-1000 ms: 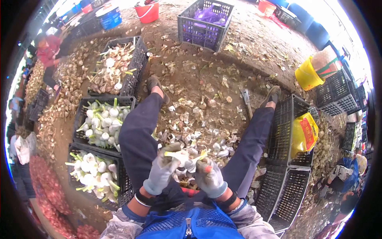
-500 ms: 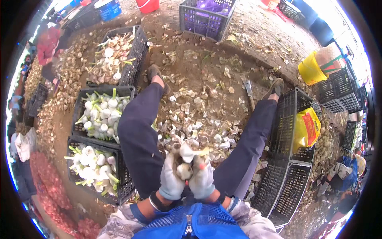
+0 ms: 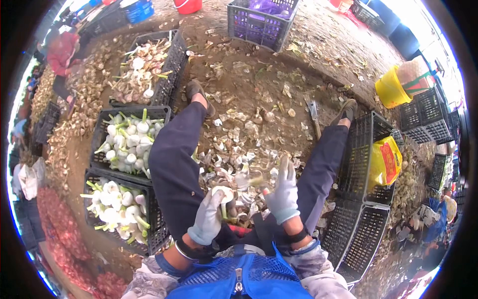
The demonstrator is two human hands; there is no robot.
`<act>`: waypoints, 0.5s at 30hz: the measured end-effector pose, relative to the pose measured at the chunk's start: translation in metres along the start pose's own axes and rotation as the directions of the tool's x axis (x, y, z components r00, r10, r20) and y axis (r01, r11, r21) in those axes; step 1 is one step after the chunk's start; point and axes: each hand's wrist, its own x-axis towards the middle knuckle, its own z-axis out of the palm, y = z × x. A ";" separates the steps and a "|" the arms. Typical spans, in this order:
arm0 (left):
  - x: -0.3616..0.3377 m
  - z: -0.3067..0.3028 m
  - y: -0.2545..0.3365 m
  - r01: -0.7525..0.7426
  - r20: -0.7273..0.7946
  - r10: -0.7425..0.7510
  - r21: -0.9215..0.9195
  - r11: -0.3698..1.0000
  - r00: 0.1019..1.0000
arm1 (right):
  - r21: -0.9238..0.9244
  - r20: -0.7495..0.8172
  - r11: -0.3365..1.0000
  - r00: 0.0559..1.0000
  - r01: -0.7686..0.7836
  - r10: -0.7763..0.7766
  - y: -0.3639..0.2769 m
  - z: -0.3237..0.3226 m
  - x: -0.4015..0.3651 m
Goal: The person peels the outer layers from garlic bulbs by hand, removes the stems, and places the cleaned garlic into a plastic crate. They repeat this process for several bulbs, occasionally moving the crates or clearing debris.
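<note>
My left hand (image 3: 207, 218), in a pale glove, is closed on a white garlic bulb (image 3: 222, 194) whose green stem points down. To its right, my right hand (image 3: 284, 195), also gloved, has its fingers stretched up and apart from the bulb. A blurred garlic bulb with a stem (image 3: 244, 181) shows between the hands, above the peelings; whether a finger touches it I cannot tell. Loose skins (image 3: 234, 144) lie on the ground between my legs. Clean white bulbs fill two black crates, an upper one (image 3: 130, 172) and a lower one (image 3: 158, 234), on the left.
Another crate (image 3: 174, 70) holds unpeeled garlic. A tool with a wooden handle (image 3: 314, 119) lies near my right foot. Black crates (image 3: 356, 239) and a yellow bag (image 3: 385, 160) stand at the right, a yellow bucket (image 3: 393, 88) behind. People work at both sides.
My hands have moved apart. The left has shifted slightly left with one bulb, while the right has moved right and opened. A second bulb is now blurred between them.
</note>
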 end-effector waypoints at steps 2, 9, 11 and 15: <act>-0.001 -0.004 0.005 0.027 0.019 -0.029 0.085 0.996 0.999 | 0.205 0.122 0.967 0.976 0.155 -0.182 -0.012 -0.020 0.002; -0.004 0.014 0.017 0.032 0.251 -0.044 0.054 0.998 0.967 | 0.858 0.347 0.458 0.920 -0.232 -0.184 -0.038 -0.018 -0.015; -0.010 0.009 0.026 -0.093 0.278 0.004 0.306 0.947 0.961 | 0.875 0.483 0.041 0.875 -0.483 0.019 -0.044 -0.021 -0.021; -0.015 0.013 0.023 -0.524 0.369 0.373 0.634 0.569 0.851 | 0.948 0.313 0.069 0.949 -0.310 -0.036 -0.054 -0.011 -0.037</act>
